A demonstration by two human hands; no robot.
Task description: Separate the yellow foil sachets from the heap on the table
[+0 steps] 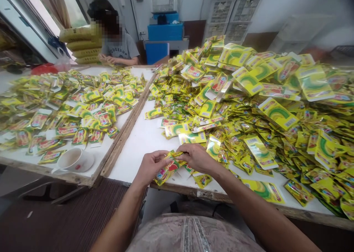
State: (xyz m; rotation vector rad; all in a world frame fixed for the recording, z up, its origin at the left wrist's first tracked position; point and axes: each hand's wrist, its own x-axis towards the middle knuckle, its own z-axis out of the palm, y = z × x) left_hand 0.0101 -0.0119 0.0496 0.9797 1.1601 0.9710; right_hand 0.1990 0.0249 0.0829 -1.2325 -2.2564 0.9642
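Just over the table's front edge, my left hand [149,166] is closed around a small yellow box [166,172] printed with bright lettering and a red fruit picture. My right hand [195,157] pinches at the box's upper end, its fingertips meeting those of the left. Whether a small packet is also between the fingers, I cannot tell. Beneath and beside my right hand lie more yellow pieces, among them a shiny packet [202,180] at the edge. A flat yellow-green carton [262,191] lies under my right forearm.
A large heap of foil packets [243,123] with flat cartons on top covers the right side. Filled boxes [91,95] spread over the left table, near a white cup [72,159]. A wooden strip [129,124] divides the tables. Another person [118,51] sits opposite.
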